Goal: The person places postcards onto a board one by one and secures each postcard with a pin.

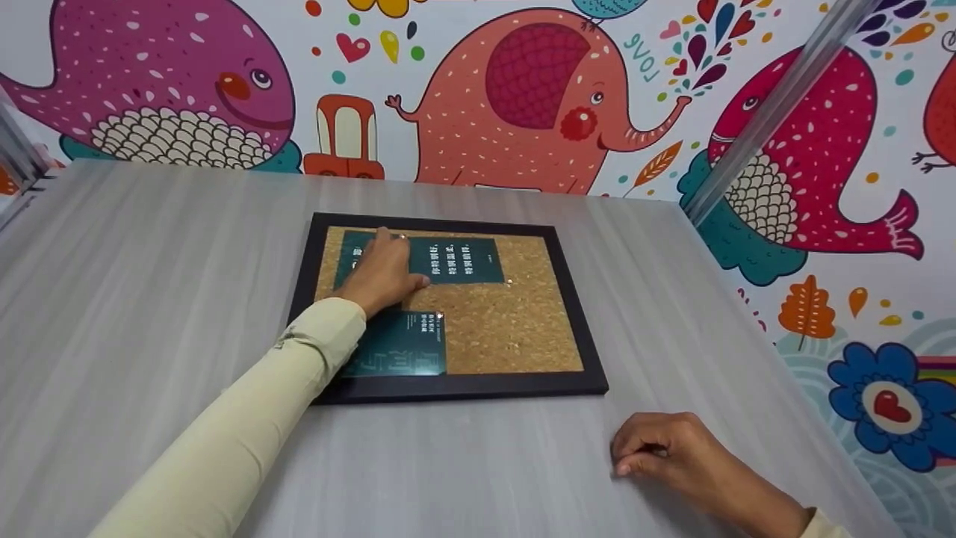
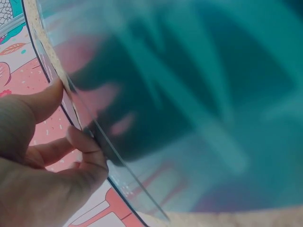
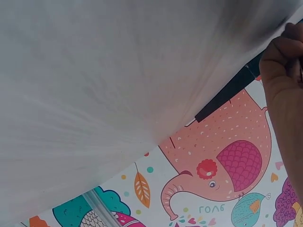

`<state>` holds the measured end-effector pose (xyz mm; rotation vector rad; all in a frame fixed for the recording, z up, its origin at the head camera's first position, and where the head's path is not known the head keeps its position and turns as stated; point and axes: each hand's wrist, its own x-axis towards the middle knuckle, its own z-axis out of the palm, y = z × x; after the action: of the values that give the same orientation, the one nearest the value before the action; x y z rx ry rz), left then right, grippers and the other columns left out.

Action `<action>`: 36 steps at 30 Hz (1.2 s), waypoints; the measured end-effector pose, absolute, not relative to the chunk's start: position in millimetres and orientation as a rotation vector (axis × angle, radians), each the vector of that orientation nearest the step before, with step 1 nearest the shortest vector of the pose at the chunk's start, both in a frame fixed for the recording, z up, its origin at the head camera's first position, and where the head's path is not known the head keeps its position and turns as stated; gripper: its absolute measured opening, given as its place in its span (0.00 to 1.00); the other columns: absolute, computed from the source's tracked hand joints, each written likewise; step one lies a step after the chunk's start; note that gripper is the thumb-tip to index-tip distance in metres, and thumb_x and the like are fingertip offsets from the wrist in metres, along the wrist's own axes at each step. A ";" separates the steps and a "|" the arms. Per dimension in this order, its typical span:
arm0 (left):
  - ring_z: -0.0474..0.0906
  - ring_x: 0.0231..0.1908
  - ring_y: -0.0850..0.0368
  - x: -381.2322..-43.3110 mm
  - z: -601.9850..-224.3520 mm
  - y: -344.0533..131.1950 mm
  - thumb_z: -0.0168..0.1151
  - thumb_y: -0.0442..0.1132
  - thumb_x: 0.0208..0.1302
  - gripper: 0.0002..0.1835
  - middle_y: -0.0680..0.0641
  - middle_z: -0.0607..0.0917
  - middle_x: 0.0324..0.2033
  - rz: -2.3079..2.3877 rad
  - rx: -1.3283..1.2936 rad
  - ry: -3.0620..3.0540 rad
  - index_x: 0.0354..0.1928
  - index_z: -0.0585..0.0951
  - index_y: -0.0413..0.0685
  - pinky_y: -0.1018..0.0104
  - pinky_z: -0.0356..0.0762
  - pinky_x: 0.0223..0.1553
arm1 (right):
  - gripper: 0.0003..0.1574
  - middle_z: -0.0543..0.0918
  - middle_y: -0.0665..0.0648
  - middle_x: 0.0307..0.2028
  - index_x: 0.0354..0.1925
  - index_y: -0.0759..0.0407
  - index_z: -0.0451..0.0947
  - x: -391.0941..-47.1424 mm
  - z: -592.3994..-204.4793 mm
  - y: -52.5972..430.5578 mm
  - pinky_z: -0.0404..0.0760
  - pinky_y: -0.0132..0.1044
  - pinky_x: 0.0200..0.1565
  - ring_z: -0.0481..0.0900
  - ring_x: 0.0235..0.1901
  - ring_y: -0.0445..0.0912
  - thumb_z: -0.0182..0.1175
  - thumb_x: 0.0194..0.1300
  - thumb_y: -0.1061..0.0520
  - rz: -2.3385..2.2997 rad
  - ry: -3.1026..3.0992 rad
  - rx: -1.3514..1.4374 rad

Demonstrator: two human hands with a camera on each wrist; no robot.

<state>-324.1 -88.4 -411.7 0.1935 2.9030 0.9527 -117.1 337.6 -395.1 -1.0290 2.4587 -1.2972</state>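
Observation:
A cork board (image 1: 515, 329) with a black frame lies on the table. Over its upper left part lies a dark green card (image 1: 467, 261) with white lettering. My left hand (image 1: 382, 273) rests across this card, its fingers toward the top edge and the thumb near the lower edge. A second green card (image 1: 407, 347) lies below it, partly behind the left sleeve. Close up in the left wrist view, the fingers (image 2: 87, 146) touch near a glossy green sheet's edge. My right hand (image 1: 672, 452) is near the frame's lower right corner, fingers curled against the thumb, with nothing visible in it.
The pale grey table (image 1: 179, 299) extends around the board. Behind it stands a wall (image 1: 463, 97) printed with cartoon animals. A slanted metal post (image 1: 777, 112) rises at the table's far right corner. Small pins (image 1: 508, 282) show at the cards' corners.

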 end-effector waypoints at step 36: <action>0.75 0.63 0.37 -292.8 -374.0 -82.7 0.73 0.43 0.76 0.31 0.26 0.67 0.74 0.950 0.175 2.853 0.69 0.77 0.26 0.40 0.76 0.70 | 0.08 0.89 0.42 0.37 0.42 0.42 0.91 -122.1 -385.2 326.2 0.85 0.32 0.36 0.82 0.33 0.38 0.75 0.72 0.58 -1.053 2.687 -0.836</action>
<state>-292.8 -82.7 -374.0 0.1748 2.8529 0.9500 -122.1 326.2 -385.2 -0.8359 2.6868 -1.0528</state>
